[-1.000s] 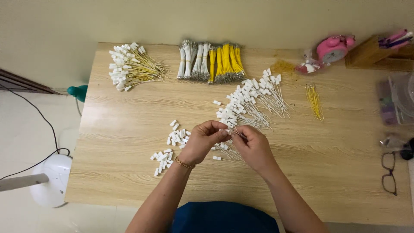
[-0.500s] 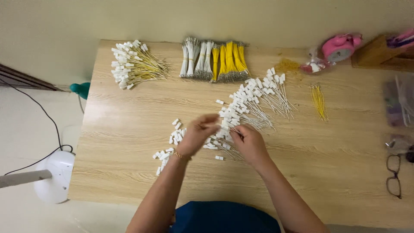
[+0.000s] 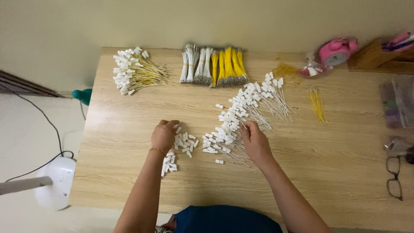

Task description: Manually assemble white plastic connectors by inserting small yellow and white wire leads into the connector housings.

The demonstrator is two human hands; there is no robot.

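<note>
My left hand (image 3: 164, 135) rests on a scatter of small white plastic connectors (image 3: 184, 143) on the wooden table (image 3: 129, 172), fingers curled over them. My right hand (image 3: 255, 140) lies flat on the near end of a long spread of white-wired connectors (image 3: 246, 108), fingertips touching the wires. A lone white connector (image 3: 219, 162) lies between the two hands. Whether either hand pinches a piece is hidden by the fingers.
At the back left lies a pile of yellow-wired connectors (image 3: 133, 71); bundles of white and yellow wires (image 3: 213, 64) sit at the back centre. A few loose yellow wires (image 3: 317, 103), a pink object (image 3: 336, 49), glasses (image 3: 394, 177) and a white lamp base (image 3: 54, 181) lie around.
My hands were together at the centre; the left hand has moved left onto the loose connectors, and the right hand has settled on the wired pile.
</note>
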